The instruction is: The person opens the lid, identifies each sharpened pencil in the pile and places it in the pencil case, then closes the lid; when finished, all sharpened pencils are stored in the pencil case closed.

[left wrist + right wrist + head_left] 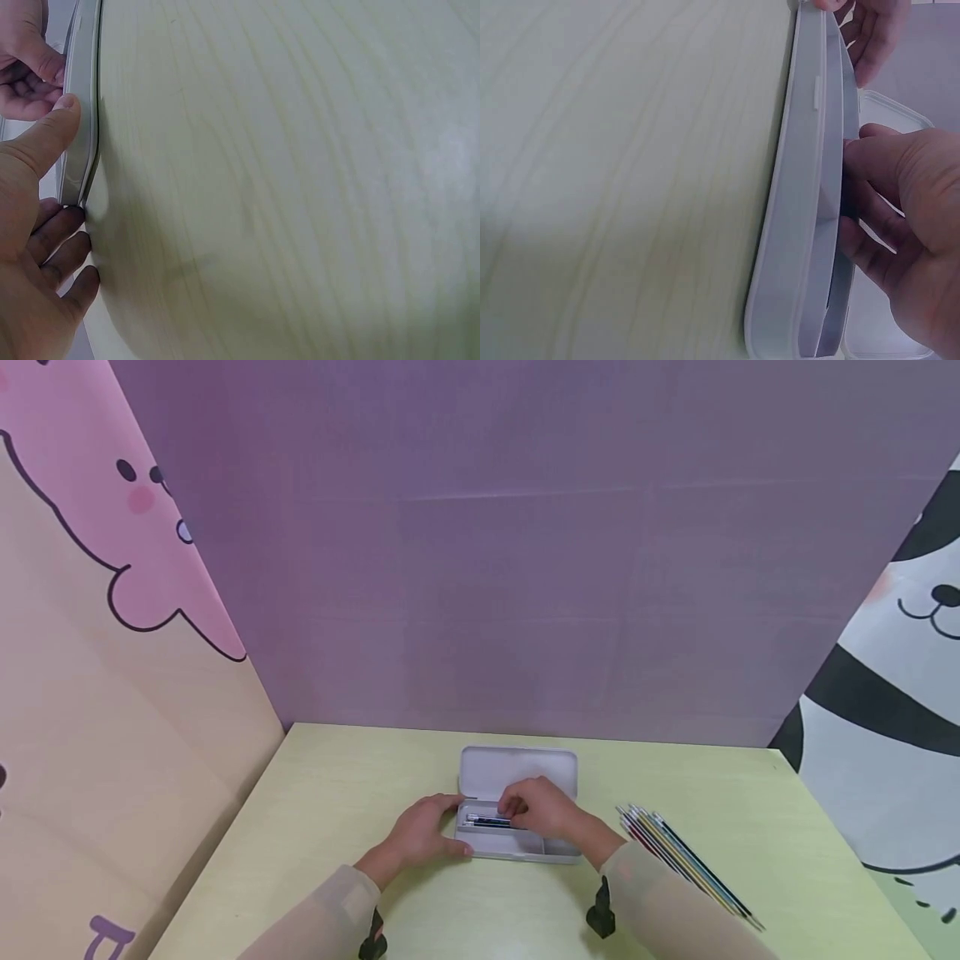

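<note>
"How are the hands?"
"The left hand [420, 831] grips the open pencil case [501, 843] by its left corners; the right hand [542, 808] curls over the back compartment, whether pinching anything I can't tell."
"How much is inside?"
"Some pencils [487, 821]; a bundle [686, 862] lies outside, toward the table's [375, 760] right edge. The case sits near the far edge."

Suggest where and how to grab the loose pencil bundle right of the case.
Probably mid-length, coming down from above, fingers closing across its two long sides. The pencil bundle lies flat on the table, its pencils roughly parallel and slanting, so a crosswise pinch should gather most. Favour the right side: the right sleeve crowds the left.
</note>
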A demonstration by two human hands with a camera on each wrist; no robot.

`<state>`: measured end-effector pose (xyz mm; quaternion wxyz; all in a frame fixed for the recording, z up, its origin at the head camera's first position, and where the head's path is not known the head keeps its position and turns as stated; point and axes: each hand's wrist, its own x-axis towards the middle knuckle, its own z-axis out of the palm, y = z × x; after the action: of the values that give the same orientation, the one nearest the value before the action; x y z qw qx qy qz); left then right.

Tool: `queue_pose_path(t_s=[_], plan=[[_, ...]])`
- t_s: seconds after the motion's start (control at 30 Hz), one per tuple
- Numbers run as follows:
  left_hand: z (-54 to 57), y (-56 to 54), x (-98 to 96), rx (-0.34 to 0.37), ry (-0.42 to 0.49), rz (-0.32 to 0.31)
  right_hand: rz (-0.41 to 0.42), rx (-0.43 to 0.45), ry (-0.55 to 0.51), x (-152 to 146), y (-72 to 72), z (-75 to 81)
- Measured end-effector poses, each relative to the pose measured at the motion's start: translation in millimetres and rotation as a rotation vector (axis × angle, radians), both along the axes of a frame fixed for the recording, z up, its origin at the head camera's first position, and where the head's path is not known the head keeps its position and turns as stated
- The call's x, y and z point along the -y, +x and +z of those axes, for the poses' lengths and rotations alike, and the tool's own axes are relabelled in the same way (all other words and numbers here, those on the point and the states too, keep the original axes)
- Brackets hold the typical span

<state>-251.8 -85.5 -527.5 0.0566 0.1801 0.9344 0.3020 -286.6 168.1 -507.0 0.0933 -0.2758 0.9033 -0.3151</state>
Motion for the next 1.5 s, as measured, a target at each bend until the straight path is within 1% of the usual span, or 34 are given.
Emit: queue_pose_path(t_s=[0.13,0.37,0.6,0.8,0.9,1.03,1.13,1.23,1.3,1.4,1.5], plan=[[-0.6,-0.1,0.0,0.0,-0.005,0.006,-0.022,-0.024,0.02,-0.2,1.4,-0.3],[-1.0,-1.0,-0.4,0.004,0.002,0.007,-0.039,-0.066,0.022,0.9,4.5,1.8],[-5.3,-2.6,0.9,-0.004,-0.005,0.002,-0.036,-0.043,0.0,-2.2,4.8,2.8],[-6.0,-2.3,1.2,-0.007,-0.001,0.001,0.015,0.0,-0.087,-19.3,6.0,11.1],[-4.7,-0.9,0.6,-0.007,-0.008,0.005,0.034,-0.001,-0.11,-33.4,7.8,16.5],[-2.9,-0.1,-0.2,-0.004,-0.009,0.01,0.027,-0.019,-0.121,-59.4,10.2,29.2],[-2.9,-1.2,-0.4,-0.002,-0.011,0.012,0.006,-0.03,-0.127,-84.1,12.5,39.8],[-3.7,-2.4,0.0,-0.002,-0.018,0.015,-0.028,-0.035,-0.121,-111.2,16.8,46.5],[-4.4,-3.1,0.3,-0.003,-0.02,0.013,-0.065,-0.022,-0.105,-128.8,21.9,50.0],[-5.5,-3.2,0.5,-0.009,-0.017,0.01,-0.108,0.028,-0.107,-154.0,31.1,53.3],[-5.4,-2.1,0.4,-0.008,-0.019,0.013,-0.143,0.081,-0.125,-177.1,39.0,52.6]])
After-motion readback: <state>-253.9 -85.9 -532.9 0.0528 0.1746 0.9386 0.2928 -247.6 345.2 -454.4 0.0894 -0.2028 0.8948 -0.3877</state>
